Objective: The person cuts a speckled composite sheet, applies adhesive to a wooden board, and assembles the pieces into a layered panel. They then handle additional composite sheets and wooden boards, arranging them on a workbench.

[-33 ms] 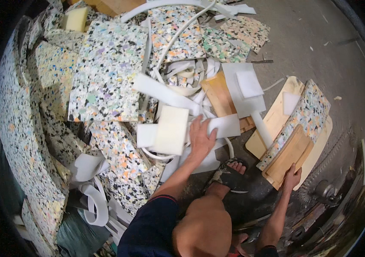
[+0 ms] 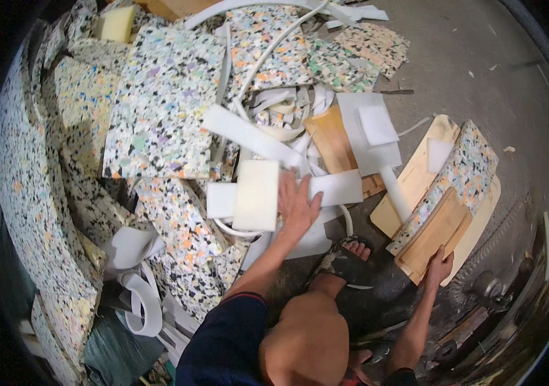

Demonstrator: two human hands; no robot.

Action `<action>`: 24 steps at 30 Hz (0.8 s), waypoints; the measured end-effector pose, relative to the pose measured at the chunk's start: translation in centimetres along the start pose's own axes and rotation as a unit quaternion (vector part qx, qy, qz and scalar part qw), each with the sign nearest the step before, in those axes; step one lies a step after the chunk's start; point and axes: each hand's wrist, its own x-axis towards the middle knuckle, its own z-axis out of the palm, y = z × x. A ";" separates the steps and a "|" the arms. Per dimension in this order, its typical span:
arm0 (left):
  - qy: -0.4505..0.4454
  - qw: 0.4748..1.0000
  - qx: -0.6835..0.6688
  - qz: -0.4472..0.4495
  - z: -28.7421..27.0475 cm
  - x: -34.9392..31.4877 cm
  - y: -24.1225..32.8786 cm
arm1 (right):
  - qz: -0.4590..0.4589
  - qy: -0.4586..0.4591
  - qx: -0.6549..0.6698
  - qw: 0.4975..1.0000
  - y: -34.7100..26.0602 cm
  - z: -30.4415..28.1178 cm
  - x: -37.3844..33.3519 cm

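Observation:
My left hand (image 2: 297,201), fingers spread, lies on a long white foam strip (image 2: 336,187) and touches the right edge of a cream foam block (image 2: 256,195). That block rests crosswise over the strip. At the right, my right hand (image 2: 440,265) grips the lower end of a brown wooden board (image 2: 434,233), thumb on top and the other fingers partly hidden beneath. Under this board lie a speckled foam piece (image 2: 471,164) and pale wooden boards (image 2: 385,215). A small white foam piece (image 2: 438,154) sits beside the speckled piece.
Large speckled foam sheets (image 2: 165,103) are heaped at the left and far side. White foam offcuts (image 2: 142,305) curl among them. Another wooden board (image 2: 334,138) lies partly under a grey-white sheet (image 2: 361,151). Near the right edge is a round metal part (image 2: 488,283). My sandalled foot (image 2: 345,260) stands between my hands.
My left hand has shifted slightly left along the foam strip, up against the cream block. My right hand keeps its grip on the wooden board. The whole view has shifted slightly.

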 end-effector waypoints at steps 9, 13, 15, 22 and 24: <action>-0.207 0.939 0.162 -0.221 -5.3 2.7 -11.1 | -0.067 0.013 -0.082 0.994 -0.4 0.2 0.1; -0.141 0.969 0.136 -0.152 -3.4 1.6 -11.2 | -0.096 0.040 -0.147 0.984 -0.7 0.4 -0.2; -0.107 0.973 0.139 -0.151 -2.0 0.3 -10.4 | -0.093 0.087 -0.168 0.978 -1.2 1.0 -0.5; -0.011 0.976 0.182 -0.121 0.7 -0.2 -9.3 | -0.099 0.120 -0.220 0.963 -3.1 1.8 -1.3; -0.015 0.976 0.178 -0.124 0.7 -0.3 -9.4 | -0.083 0.104 -0.240 0.962 -3.0 1.9 -1.2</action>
